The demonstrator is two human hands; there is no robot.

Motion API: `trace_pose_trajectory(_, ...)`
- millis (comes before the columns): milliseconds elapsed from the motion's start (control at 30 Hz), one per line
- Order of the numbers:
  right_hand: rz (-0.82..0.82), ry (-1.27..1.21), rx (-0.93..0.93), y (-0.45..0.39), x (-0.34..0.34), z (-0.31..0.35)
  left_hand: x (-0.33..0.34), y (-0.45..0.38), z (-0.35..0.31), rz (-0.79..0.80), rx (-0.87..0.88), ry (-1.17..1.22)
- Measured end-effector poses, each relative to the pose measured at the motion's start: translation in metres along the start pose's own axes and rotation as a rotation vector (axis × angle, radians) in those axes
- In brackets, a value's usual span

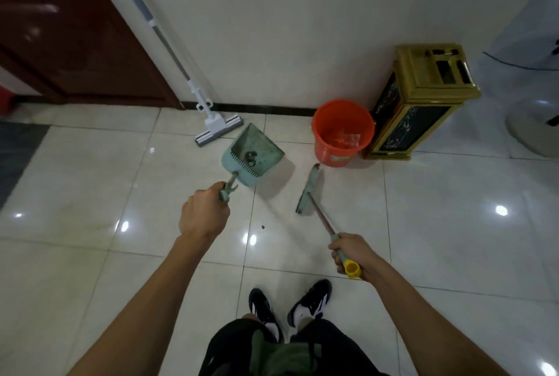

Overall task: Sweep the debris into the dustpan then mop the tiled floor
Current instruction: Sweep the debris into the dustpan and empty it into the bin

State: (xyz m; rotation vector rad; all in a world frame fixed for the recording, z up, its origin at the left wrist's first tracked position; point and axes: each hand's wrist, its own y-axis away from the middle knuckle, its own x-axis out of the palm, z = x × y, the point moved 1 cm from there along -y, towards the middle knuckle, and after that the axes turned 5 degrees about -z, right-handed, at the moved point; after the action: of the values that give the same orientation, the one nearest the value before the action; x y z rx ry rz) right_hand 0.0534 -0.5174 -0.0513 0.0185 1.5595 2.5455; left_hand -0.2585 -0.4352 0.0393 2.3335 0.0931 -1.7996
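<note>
In the head view, your left hand point(203, 216) gripped the handle of the pale green plastic dustpan point(252, 154), with some debris already inside. Your right hand point(351, 251) held the green broom with the yellow-capped handle point(309, 191). One small brown crumb point(263, 227) lay on the white tiled floor point(423, 224), nearer than both tools, between your hands. The broom's long axis pointed far and slightly left.

Your view is dim and slightly soft, with a greenish cast. Overhead lights leave small white glare spots on the glossy pale tiled floor point(423, 224) around both hands. The teal plastic dustpan point(253, 154) throws a soft shadow to its right. Straight lines bow near the edges; the corners darken.
</note>
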Motion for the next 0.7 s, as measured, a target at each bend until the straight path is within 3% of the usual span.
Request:
trace_pose_trajectory(500,0.198,0.191,0.062,-0.011,0.175,-0.027,0.03,0.085,0.216,0.128,-0.407,-0.032)
trace_pose_trajectory(700,0.203,0.245,0.106,-0.037,0.227,-0.047,0.043,0.11,0.268,0.234,-0.443,-0.08)
